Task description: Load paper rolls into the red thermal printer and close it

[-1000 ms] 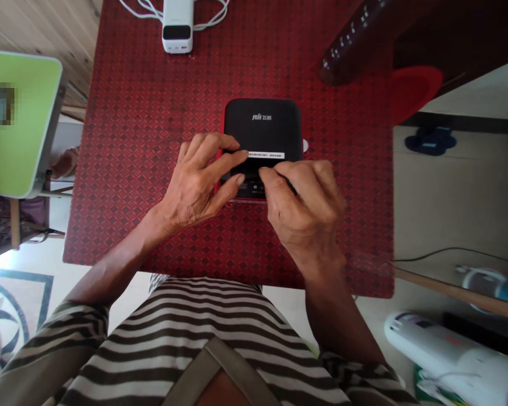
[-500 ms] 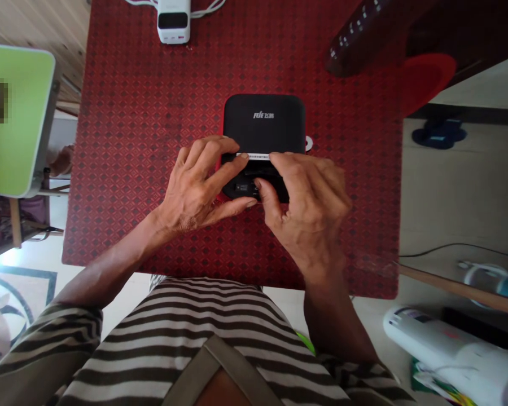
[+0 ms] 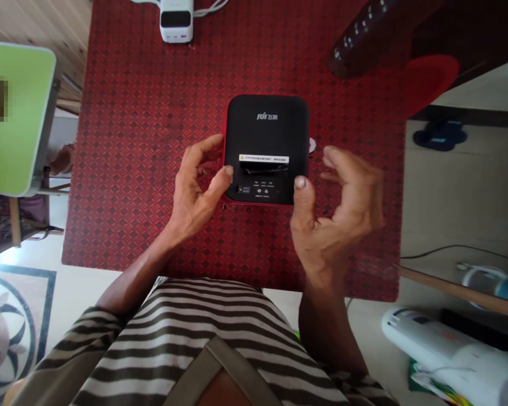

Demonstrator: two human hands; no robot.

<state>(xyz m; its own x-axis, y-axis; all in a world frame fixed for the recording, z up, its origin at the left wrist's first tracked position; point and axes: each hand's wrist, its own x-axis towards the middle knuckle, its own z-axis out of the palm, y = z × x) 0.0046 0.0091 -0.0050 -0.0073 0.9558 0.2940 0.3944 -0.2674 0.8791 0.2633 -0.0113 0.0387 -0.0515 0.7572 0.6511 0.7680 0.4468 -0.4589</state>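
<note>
Black compact printer (image 3: 266,149) seated flat at the middle of the worktop (image 3: 131,169), red edge showing along its sides. Top face marked with a logo (image 3: 266,117), a white warning label (image 3: 263,159), a dark slot (image 3: 263,168) directly below the label and a row of small buttons (image 3: 262,190) near the front edge.

Left hand (image 3: 192,192) open and narrowly curved at the printer's left side, holding nothing; index fingertip at or just over the top face near the slot end, contact not determinable. Right hand (image 3: 334,217) open and wider, holding nothing; thumb (image 3: 300,183) over the front right of the top face, contact not determinable; remaining fingers raised clear beyond the printer's right edge.

Small white disc (image 3: 312,145) just beside the printer's right edge. Farther up the worktop, well apart from both hands: white box-shaped unit (image 3: 176,22) with white cables (image 3: 211,7). Striped shirt (image 3: 195,338) at the worktop's near edge. Blue slippers (image 3: 440,135) on the floor (image 3: 449,192), past the right edge
</note>
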